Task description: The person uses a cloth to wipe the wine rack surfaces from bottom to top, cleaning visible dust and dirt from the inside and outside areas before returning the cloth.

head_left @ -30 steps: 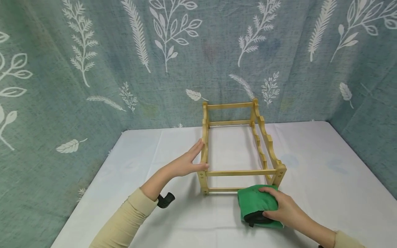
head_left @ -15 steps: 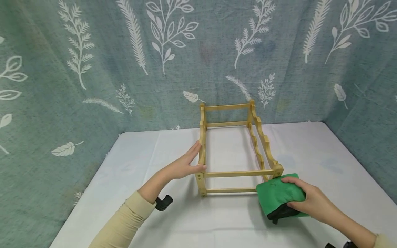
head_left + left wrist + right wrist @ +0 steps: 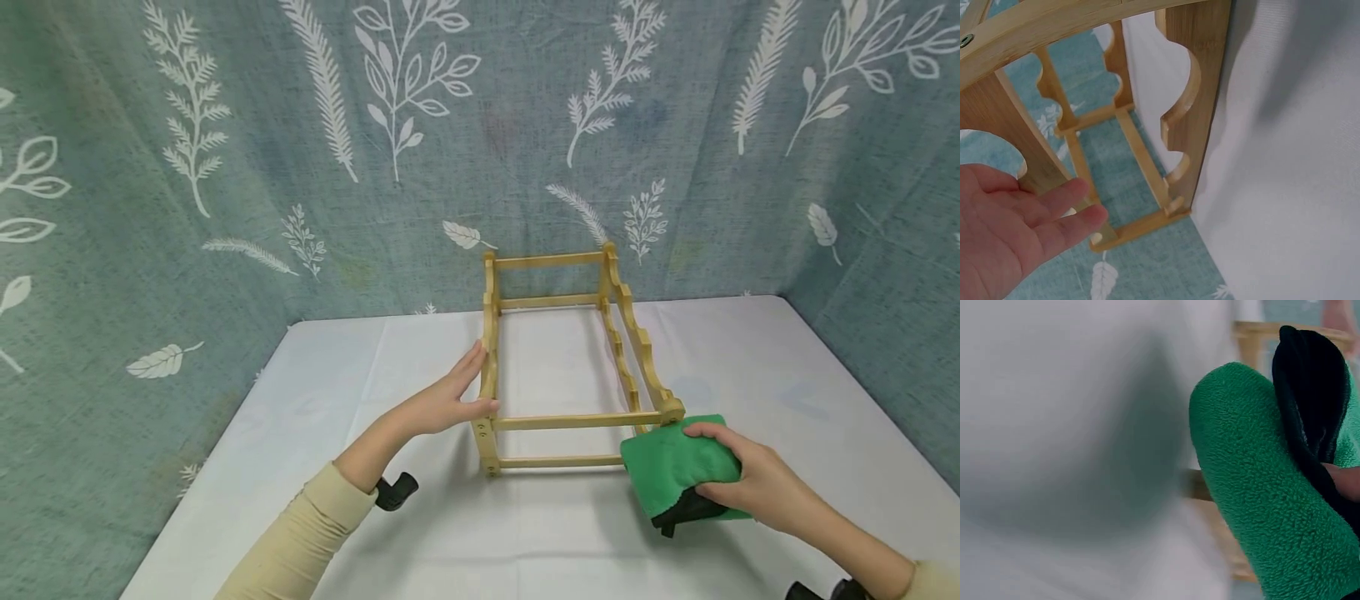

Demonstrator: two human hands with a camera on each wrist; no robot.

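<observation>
A wooden rack with scalloped side panels stands on the white-covered table in the head view. My left hand rests against its left side near the front, thumb spread from the straight fingers. In the left wrist view those fingers stretch out beside the scalloped wood. My right hand grips a folded green cloth with a black underside, at the rack's front right corner. Up close in the right wrist view, the cloth has a fuzzy, towel-like surface, and my thumb presses on its black layer.
Beneath everything lies a white tablecloth. A blue-green curtain with white leaf prints hangs behind the table and along both sides. Black straps with small devices sit at both wrists, such as the left wrist camera.
My right hand has carried the green cloth rightward, from before the rack's front rail to its right front corner, then barely shifted. The left hand stays at the rack's left side.
</observation>
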